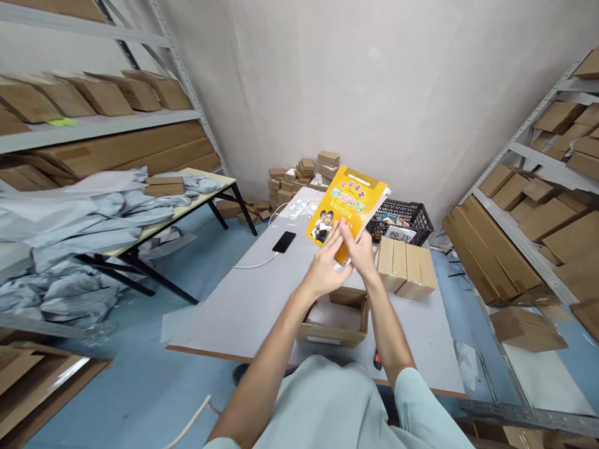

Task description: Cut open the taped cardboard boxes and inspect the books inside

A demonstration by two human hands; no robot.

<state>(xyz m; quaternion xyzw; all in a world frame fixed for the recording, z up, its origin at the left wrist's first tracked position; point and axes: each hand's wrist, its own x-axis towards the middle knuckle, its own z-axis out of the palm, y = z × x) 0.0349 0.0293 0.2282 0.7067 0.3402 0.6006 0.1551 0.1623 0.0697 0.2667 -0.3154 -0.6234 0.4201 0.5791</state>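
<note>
A yellow book [352, 194] with Chinese characters and a picture of people on its cover is held up, tilted, above the table. My left hand [326, 265] grips its lower edge, thumb and fingers closed on it. On the lower right side of the book, my right hand [359, 249] is closed too, its fingers partly hidden behind the cover. Below both hands an open cardboard box [334, 335] stands near the table's front edge, with its pale inner bottom showing between my forearms.
On the white table [224, 312] lie a black phone [284, 242] with a white cable and a red-and-black tool [377, 359]. Closed cartons [406, 268] and a black crate [412, 215] stand at the right. Shelves flank both sides; a side table [187, 206] holds grey bags [93, 215].
</note>
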